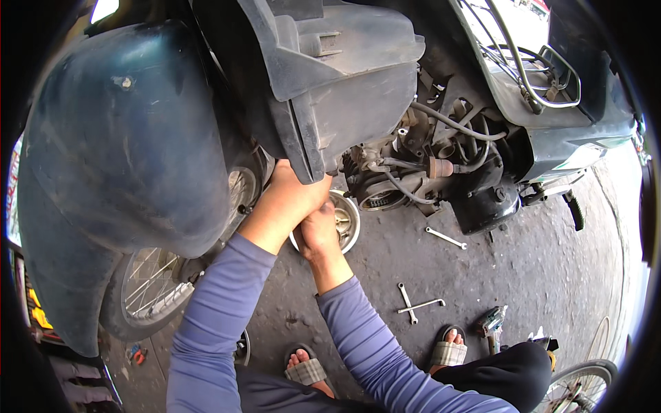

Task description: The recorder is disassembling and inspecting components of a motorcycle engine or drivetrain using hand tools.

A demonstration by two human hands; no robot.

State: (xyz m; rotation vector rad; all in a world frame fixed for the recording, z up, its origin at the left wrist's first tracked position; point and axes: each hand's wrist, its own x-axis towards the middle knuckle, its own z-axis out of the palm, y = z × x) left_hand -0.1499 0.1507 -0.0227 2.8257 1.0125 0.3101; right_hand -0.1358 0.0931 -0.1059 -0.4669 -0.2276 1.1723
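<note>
Both my hands are close together below a dark grey plastic motorcycle panel (358, 110). My left hand (297, 193) reaches in under the panel's lower edge, and its fingers are hidden there. Just below and to the right, my right hand (321, 233) is closed, its fingers curled in beside the left hand. What it grips, if anything, does not show. Behind my right hand, a round pale metal part (351, 233) with a rim sits on the ground. The exposed engine (385, 196), with hoses and a black cover, is right of my hands.
A big dark fender (131, 138) and a spoked wheel (148, 282) stand at left. On the ground lie a wrench (446, 238), a second wrench (406, 297) crossed by a bent-ended tool (430, 304), and a cordless drill (491, 327). Another wheel (582, 385) is lower right.
</note>
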